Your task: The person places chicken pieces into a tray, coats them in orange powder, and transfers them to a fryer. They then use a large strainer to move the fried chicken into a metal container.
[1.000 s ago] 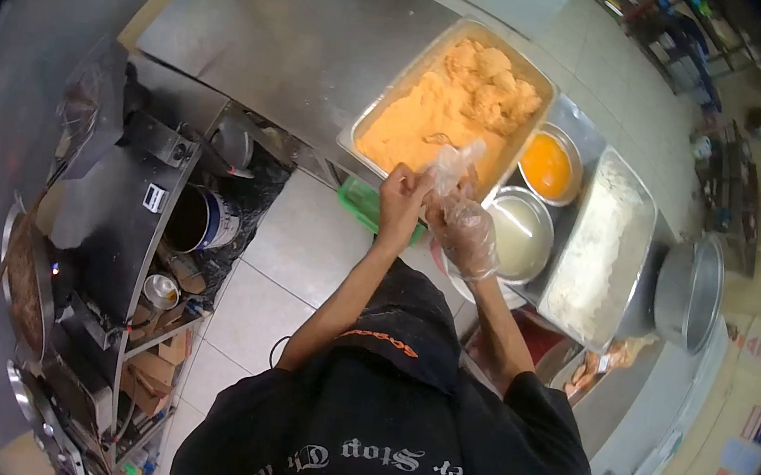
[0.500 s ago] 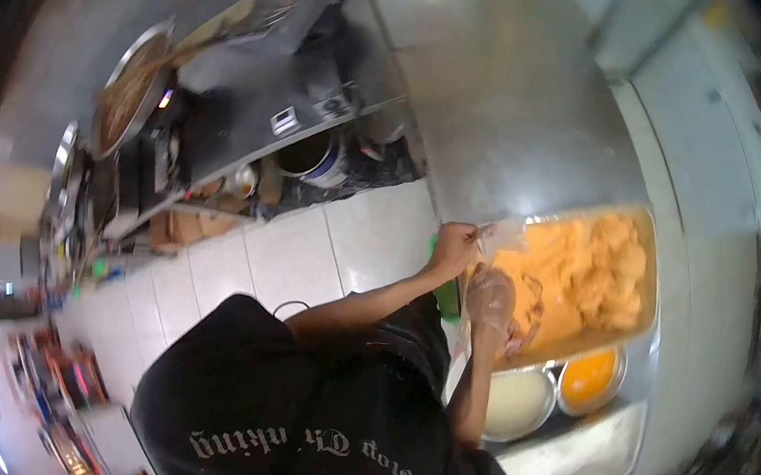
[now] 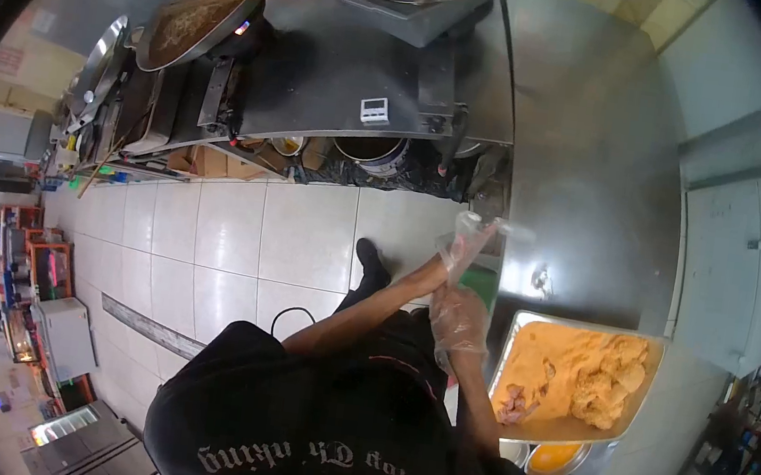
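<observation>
Two bowls [image 3: 555, 458] beside the orange-filled tray [image 3: 505, 355], near hands [image 3: 459, 321] in plastic gloves [image 3: 464, 226]

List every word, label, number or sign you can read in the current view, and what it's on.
"Stop Th" and "nking", upside down, on the black shirt; a letter between them is unclear, and the lettering past "Stop" is cut off.
Too small or blurred to read: the display of the small white device, the markings on the bucket and the reddish wall sign.
No legible numbers.
</observation>
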Demonstrator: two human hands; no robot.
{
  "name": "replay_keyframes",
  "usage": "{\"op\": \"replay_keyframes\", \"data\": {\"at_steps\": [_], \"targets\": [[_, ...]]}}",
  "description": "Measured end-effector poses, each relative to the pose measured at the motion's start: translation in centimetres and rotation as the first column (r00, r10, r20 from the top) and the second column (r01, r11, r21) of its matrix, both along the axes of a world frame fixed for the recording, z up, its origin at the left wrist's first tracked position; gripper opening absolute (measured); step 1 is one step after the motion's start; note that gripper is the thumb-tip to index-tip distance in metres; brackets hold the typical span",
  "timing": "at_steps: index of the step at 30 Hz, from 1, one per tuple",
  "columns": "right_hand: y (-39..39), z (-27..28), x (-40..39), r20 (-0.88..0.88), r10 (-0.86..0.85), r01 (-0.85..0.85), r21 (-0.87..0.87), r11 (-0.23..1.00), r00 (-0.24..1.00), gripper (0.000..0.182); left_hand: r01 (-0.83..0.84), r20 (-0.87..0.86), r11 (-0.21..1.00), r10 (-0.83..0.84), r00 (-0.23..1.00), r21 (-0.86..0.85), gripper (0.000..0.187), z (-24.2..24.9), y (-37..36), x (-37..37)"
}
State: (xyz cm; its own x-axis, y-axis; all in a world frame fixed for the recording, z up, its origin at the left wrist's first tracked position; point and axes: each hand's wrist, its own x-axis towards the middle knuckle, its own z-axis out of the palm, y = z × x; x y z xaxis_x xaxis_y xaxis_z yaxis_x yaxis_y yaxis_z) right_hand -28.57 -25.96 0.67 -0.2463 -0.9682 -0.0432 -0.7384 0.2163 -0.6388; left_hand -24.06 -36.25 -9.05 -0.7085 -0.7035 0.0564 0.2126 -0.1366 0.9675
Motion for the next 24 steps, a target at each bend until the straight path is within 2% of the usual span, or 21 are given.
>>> {"op": "replay_keyframes", "data": {"at_steps": [2,3,5,6,7,9,11,12,13,14,15,16,17,18,20,22,24], "targets": [[-3.3,0.6,2.4,-0.18,0.125,-0.114,0.068,0.991,0.976,0.026,0.1,0.06,0.988,-0.108,0.992,0.122,0.076,0.3,-3.1,2.4],[-4.9,0.1,3.8,-0.19,0.127,-0.113,0.081,0.99,0.973,0.026,0.101,0.047,0.986,-0.108,0.993,0.132,0.076,1.0,-5.2,4.4],[-8.3,-1.4,6.3,-0.331,0.228,-0.215,0.075,0.974,0.916,0.022,0.085,0.373,0.898,-0.264,0.89,0.432,0.079,3.0,-9.7,8.4],[-10.2,-1.1,7.5,-0.353,0.245,-0.232,0.081,0.969,0.903,0.022,0.078,0.352,0.899,-0.247,0.903,0.43,0.079,4.9,-11.2,9.5],[-12.0,-0.8,9.1,-0.338,0.247,-0.23,0.09,0.969,0.908,0.015,0.027,0.415,0.924,-0.197,0.888,0.381,0.08,7.5,-12.3,11.0],[-15.7,-0.5,12.1,-0.326,0.288,-0.274,0.089,0.958,0.9,0.008,-0.067,0.476,0.945,-0.099,0.874,0.319,0.08,8.6,-15.7,15.1],[-19.4,-0.3,14.9,-0.325,0.355,-0.385,-0.033,0.922,0.877,0.009,0.033,0.695,0.934,-0.289,0.659,0.357,0.08,7.5,-19.1,19.6],[-21.1,-0.5,16.3,-0.328,0.382,-0.417,-0.041,0.908,0.864,0.009,-0.001,0.698,0.937,-0.259,0.668,0.349,0.08,7.2,-20.4,21.6],[-22.7,-1.0,17.6,-0.277,0.441,-0.489,-0.133,0.862,0.854,0.01,-0.213,0.626,0.933,-0.016,0.78,0.289,0.079,6.7,-21.4,23.5],[-24.3,-1.3,18.8,-0.228,0.505,-0.549,-0.223,0.805,0.832,0.011,-0.422,0.526,0.87,0.241,0.816,0.255,0.079,6.0,-22.4,25.2],[-25.5,-1.1,20.1,-0.23,0.536,-0.58,-0.224,0.783,0.812,0.011,-0.556,0.381,0.774,0.436,0.815,0.304,0.082,4.2,-23.4,26.8],[-26.8,-0.9,21.5,-0.222,0.628,-0.666,-0.262,0.698,0.746,0.012,-0.661,0.234,0.653,0.623,0.746,0.37,0.085,2.6,-24.6,28.4],[-28.1,-0.7,22.9,-0.217,0.711,-0.738,-0.302,0.603,0.669,0.014,-0.737,0.103,0.594,0.752,0.651,0.322,0.083,2.2,-26.5,29.6],[-29.7,-0.4,24.1,-0.218,0.734,-0.759,-0.306,0.574,0.643,0.014,-0.805,-0.036,0.523,0.844,0.536,0.28,0.082,2.2,-28.5,30.8],[-33.2,0.6,25.8,-0.121,0.567,-0.575,-0.287,0.766,0.815,0.012,-0.805,-0.091,0.504,0.86,0.503,0.313,0.082,3.3,-30.8,33.8],[-36.6,5.3,27.5,-0.11,0.604,-0.602,-0.329,0.727,0.79,0.02,-0.763,-0.178,0.518,0.854,0.489,0.387,0.084,4.6,-30.7,36.2],[-39.2,5.7,30.0,-0.106,0.643,-0.641,-0.299,0.707,0.759,0.022,-0.71,-0.24,0.545,0.837,0.491,0.447,0.085,6.2,-29.8,38.4]]}}
